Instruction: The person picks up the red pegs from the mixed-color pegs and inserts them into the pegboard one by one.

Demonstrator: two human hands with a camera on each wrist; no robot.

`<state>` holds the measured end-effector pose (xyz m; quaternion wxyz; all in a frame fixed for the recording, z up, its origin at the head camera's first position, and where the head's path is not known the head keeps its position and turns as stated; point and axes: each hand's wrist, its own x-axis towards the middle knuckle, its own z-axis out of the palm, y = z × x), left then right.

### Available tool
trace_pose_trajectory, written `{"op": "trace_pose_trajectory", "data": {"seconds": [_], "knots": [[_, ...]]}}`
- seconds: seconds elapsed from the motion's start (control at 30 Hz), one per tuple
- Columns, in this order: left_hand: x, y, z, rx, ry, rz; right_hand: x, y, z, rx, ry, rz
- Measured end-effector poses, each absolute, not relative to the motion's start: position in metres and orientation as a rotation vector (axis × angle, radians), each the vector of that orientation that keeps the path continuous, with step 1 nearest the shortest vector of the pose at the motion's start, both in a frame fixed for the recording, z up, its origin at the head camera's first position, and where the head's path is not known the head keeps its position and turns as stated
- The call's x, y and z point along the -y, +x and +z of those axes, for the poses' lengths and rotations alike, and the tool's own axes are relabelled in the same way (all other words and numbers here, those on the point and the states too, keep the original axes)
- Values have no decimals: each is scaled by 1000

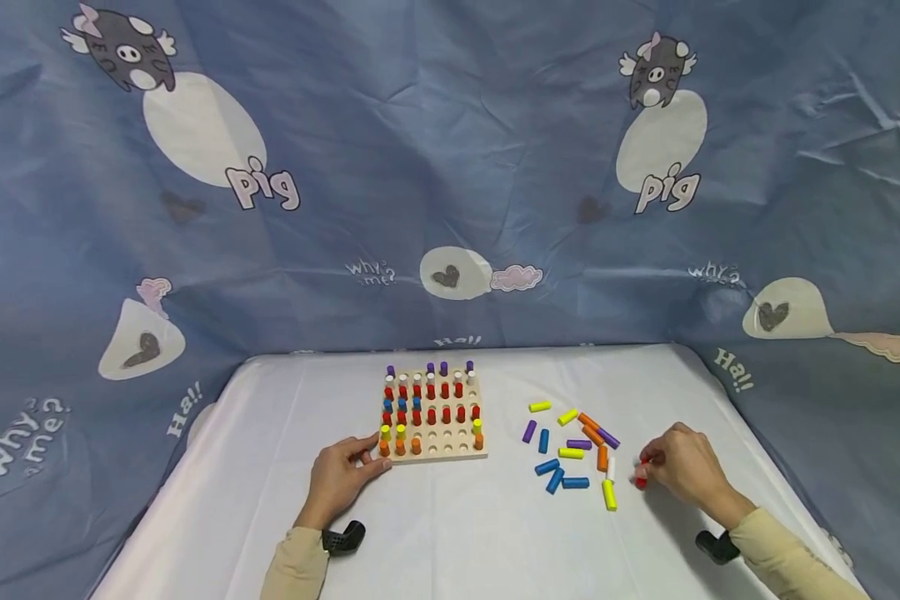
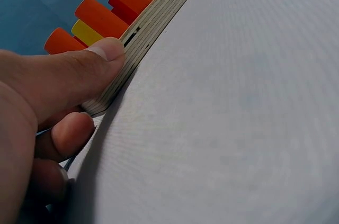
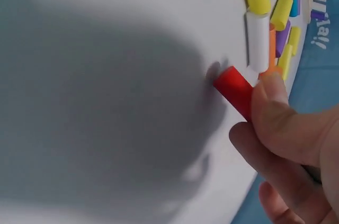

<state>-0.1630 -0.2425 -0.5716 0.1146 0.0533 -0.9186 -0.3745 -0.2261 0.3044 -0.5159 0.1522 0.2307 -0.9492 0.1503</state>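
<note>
A wooden pegboard (image 1: 450,455) lies on the table with rows of purple, white, red, blue, yellow and orange pegs standing in its holes. Several holes in the yellow, orange and blue rows hold no peg. My left hand (image 1: 342,477) grips the board's near left corner, the thumb (image 2: 108,49) against its layered front edge. Off to the right, my right hand (image 1: 686,463) pinches a red peg (image 3: 234,91) between thumb and fingers, tilted just above the cloth. Beside it lies a white peg (image 3: 258,41).
Loose pegs lie scattered between board and right hand, among them a yellow peg (image 1: 609,495), a blue peg (image 1: 575,482), an orange peg (image 1: 602,457) and a purple peg (image 1: 529,431). White cloth (image 1: 450,533) covers the table; a blue printed curtain (image 1: 450,167) surrounds its back and sides.
</note>
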Motion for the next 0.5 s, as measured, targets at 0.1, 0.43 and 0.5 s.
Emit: {"op": "trace_pose_trajectory", "data": {"seconds": [0.1, 0.43, 0.5], "knots": [[243, -162, -572, 2694, 139, -1095, -296, -228, -514, 2726, 648, 457], [245, -163, -572, 2659, 103, -1077, -258, -249, -491, 2719, 519, 691], [245, -162, -573, 2656, 96, -1084, -252, -253, -489, 2722, 528, 685]]}}
